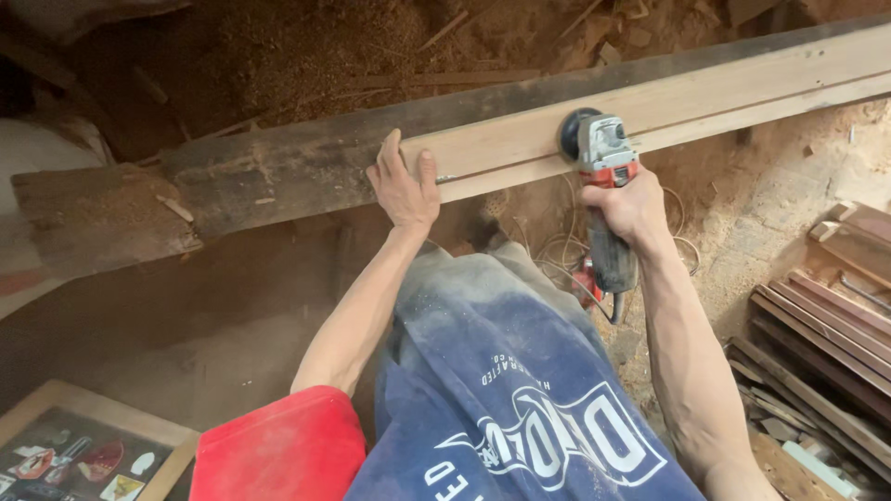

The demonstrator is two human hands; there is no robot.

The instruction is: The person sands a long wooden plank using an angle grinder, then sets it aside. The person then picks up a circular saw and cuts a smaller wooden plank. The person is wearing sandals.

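Head view: looks down past the person's chest onto a long wooden plank (668,102) that runs from the dark, weathered end at the left up to the pale, freshly sanded stretch at the upper right.
Left hand (405,190): lies flat, palm down, on the plank where dark wood meets pale wood; its fingers (393,148) are stretched out and slightly spread, pressed on the top face and closed on nothing.
Right hand (631,209): wrapped tight round the dark body of an angle grinder (603,176), the fingers curled fully about the grip.
Grinder: its red and grey head points away from the person, and the black round disc (575,133) sits against the pale face of the plank, just to the right of the left hand's fingers, with a short gap of bare wood between.
Cord: a light-coloured cable (557,250) lies looped on the ground below the grinder.
Plank position: crosses the frame at a slant, in front of both hands.
Ground: covered in sawdust (306,46) and wood scraps behind the plank.
Right edge: a stack of narrow wooden strips (826,343) lies well apart from the hands.
Lower left: the corner of a framed board (74,445) shows.
Clothing: a dusty blue apron (501,371) and a red sleeve (283,450).
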